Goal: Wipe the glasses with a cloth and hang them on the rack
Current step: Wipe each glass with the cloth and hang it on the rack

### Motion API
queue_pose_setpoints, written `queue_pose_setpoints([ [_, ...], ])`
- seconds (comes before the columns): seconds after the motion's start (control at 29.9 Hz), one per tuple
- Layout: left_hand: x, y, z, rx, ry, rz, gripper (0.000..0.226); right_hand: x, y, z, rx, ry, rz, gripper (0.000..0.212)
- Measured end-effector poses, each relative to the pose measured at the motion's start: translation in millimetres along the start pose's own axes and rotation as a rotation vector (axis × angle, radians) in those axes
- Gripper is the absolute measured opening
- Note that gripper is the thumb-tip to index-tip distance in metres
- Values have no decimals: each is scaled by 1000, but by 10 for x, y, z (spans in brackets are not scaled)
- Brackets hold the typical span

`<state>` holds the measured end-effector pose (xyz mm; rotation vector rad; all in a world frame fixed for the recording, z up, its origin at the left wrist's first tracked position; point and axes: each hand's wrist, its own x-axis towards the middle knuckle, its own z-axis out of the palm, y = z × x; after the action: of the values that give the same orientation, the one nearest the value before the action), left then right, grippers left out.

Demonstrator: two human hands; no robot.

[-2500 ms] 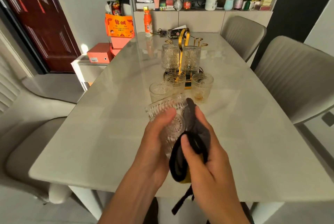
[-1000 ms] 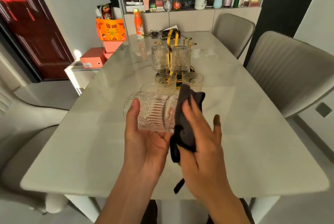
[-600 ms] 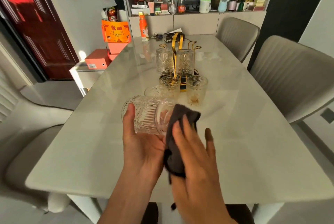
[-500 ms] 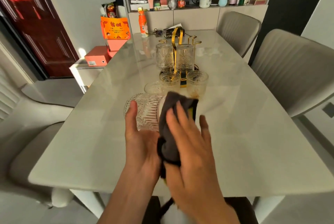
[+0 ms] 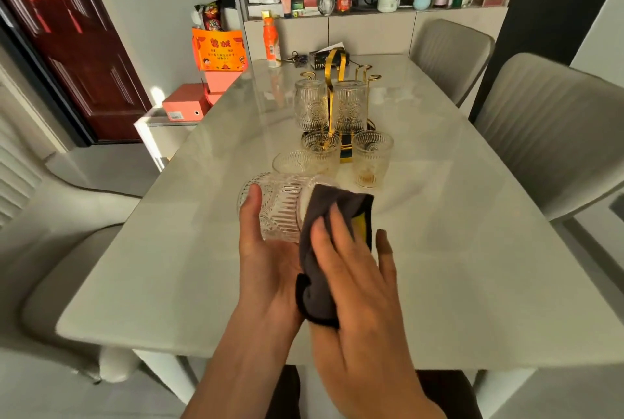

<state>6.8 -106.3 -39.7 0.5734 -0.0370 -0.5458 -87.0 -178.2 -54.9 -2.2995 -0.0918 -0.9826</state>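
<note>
In the middle of the frame my left hand (image 5: 270,249) cradles a ribbed glass (image 5: 280,209) lying on its side above the pale table (image 5: 472,266), thumb curled up over its left end and palm underneath. My right hand (image 5: 358,276) presses a dark grey cloth (image 5: 320,249) (it has a yellow strip along one edge) over the glass's right end; those fingers (image 5: 332,233) lie nearly straight and spread on the cloth, with the little finger out to the right, off the fabric.

Just above, toward the upper centre, three more glasses stand upright on the table: one (image 5: 295,162) right behind the held glass, one (image 5: 320,145) a little farther up, one (image 5: 371,158) to the right. Behind them the gold rack (image 5: 334,81) carries two glasses upside down, a left one (image 5: 310,104) and a right one (image 5: 349,106). An orange bottle (image 5: 271,43) stands at the table's far end.
</note>
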Motion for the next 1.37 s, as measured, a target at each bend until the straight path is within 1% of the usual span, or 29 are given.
queue_pose_setpoints([
  [0.07,-34,-58,-10,-23,2,-31,63,108,12,-8,46,-14,-8,68],
  [0.13,-79,-93,-28,-66,-7,-34,65,283,67,-91,123,-16,87,66],
  [0.17,-84,-94,-37,-66,-16,-19,61,321,98,-116,159,-6,118,65],
  [0.23,-78,-65,-57,-47,-23,-5,58,239,99,-81,141,-5,88,65],
  [0.27,-68,-34,-65,-21,-30,-7,61,141,88,-38,121,-21,58,67],
  [0.3,-65,1,-84,7,-21,8,68,29,78,9,158,-50,50,67],
  [0.33,-54,25,-111,64,3,37,75,-60,87,16,274,-65,112,62],
  [0.37,-38,41,-147,156,42,90,77,-74,99,-26,465,-72,258,53],
  [0.43,-53,78,-258,445,123,263,69,-27,193,-90,808,-57,557,35],
  [0.47,-76,79,-314,630,170,363,70,21,262,-141,921,-46,665,36],
  [0.5,-105,72,-376,830,189,447,73,74,324,-182,948,-41,709,40],
  [0.57,-154,18,-479,1179,144,553,79,182,383,-199,938,-91,684,40],
  [0.63,-174,-77,-524,1385,52,603,83,267,400,-145,883,-203,660,36],
  [0.67,-178,-108,-506,1479,14,659,82,288,430,-117,825,-261,675,36],
  [0.7,-182,-123,-474,1584,-23,740,80,315,446,-103,764,-305,700,36],
  [0.77,-183,-114,-457,1751,-115,906,81,349,490,-99,698,-337,758,24],
  [0.8,-183,-93,-464,1779,-159,943,86,349,500,-107,682,-336,777,19],
  [0.87,-186,-36,-475,1760,-177,922,92,346,494,-135,723,-257,819,19],
  [0.9,-195,-8,-483,1735,-162,930,93,348,490,-137,786,-204,848,20],
  [0.97,-210,12,-495,1661,-144,1031,87,334,495,-136,930,-143,905,18],
  [1.0,-209,14,-505,1609,-148,1073,84,328,495,-137,962,-156,908,17],
  [1.07,-201,7,-500,1539,-186,1081,82,332,509,-152,931,-248,879,19],
  [1.14,-166,37,-459,1582,-257,1061,82,379,486,-192,838,-349,849,27],
  [1.17,-133,76,-429,1618,-301,1018,81,399,493,-211,801,-370,845,29],
  [1.24,-50,174,-346,1643,-356,872,80,397,531,-225,810,-320,866,30],
  [1.27,-19,202,-306,1608,-368,822,78,371,548,-214,860,-261,905,28],
  [1.3,5,201,-277,1518,-354,815,71,339,550,-193,939,-206,957,26],
  [1.34,5,158,-261,1378,-321,840,59,293,548,-160,1031,-176,1003,25],
  [1.37,-16,82,-260,1230,-274,884,44,249,525,-134,1104,-188,1021,26],
])
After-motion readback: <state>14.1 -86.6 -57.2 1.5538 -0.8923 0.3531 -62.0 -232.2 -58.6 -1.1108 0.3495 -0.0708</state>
